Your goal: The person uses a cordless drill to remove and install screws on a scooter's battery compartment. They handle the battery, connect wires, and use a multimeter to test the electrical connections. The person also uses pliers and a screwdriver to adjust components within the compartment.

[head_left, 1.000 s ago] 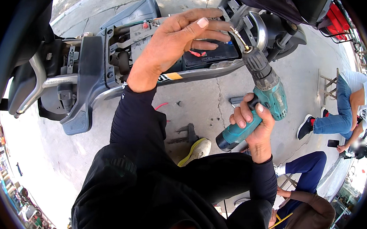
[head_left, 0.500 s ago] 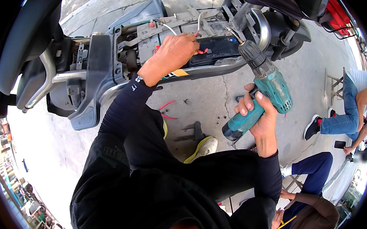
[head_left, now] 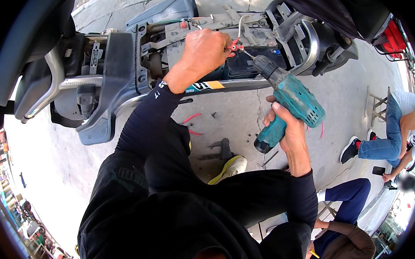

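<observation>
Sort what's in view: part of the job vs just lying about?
In the job:
- teal drill, in the right hand
- red fitting, at the fingertips of the left hand
- opened vehicle, under the left hand

Apparently just lying about:
- red wire scraps
- dark object on the ground, kind unclear

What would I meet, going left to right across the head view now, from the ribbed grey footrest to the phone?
Ribbed grey footrest → left hand → red connector → teal cordless drill → black sneaker → black phone.
</observation>
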Available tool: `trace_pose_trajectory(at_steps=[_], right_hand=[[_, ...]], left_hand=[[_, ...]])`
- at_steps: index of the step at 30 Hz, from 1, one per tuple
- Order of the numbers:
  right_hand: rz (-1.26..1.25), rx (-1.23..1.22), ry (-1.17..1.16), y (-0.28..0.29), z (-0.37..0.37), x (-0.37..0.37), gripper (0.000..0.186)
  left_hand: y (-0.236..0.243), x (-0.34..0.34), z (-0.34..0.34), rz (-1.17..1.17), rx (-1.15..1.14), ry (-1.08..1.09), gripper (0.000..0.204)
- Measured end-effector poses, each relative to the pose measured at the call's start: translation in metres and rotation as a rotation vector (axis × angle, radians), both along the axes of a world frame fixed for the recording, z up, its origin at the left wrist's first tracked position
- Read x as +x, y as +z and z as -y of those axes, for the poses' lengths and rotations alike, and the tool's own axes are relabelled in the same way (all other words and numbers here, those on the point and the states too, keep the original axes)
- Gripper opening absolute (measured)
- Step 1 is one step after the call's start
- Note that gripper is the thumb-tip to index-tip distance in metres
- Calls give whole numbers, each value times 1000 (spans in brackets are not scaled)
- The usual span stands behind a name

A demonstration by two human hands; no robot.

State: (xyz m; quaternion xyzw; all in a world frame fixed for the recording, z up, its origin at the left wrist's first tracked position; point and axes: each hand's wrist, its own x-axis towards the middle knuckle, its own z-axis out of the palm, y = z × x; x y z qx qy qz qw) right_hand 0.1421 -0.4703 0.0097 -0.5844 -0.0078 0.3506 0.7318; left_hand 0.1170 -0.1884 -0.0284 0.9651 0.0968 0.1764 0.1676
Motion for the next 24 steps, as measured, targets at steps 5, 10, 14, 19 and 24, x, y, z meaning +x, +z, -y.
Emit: trace_pose_trajectory(at_steps=[5, 10, 14, 19, 24], right_hand=[[34, -83, 51, -8, -9, 2, 37], [64, -91, 12, -8, -18, 0, 31], [90, -129, 41, -12, -15, 2, 30], [296, -263, 80, -12, -14, -2, 30], [882, -580, 298, 4, -11, 8, 29]], left_hand=[[-1, -1, -3, 34, -2, -43, 10], [4, -3, -4, 20, 8, -39, 10], [1, -3, -4, 14, 37, -51, 10], [0, -3, -2, 0, 58, -100, 12], [-12, -3, -4, 14, 90, -168, 9]])
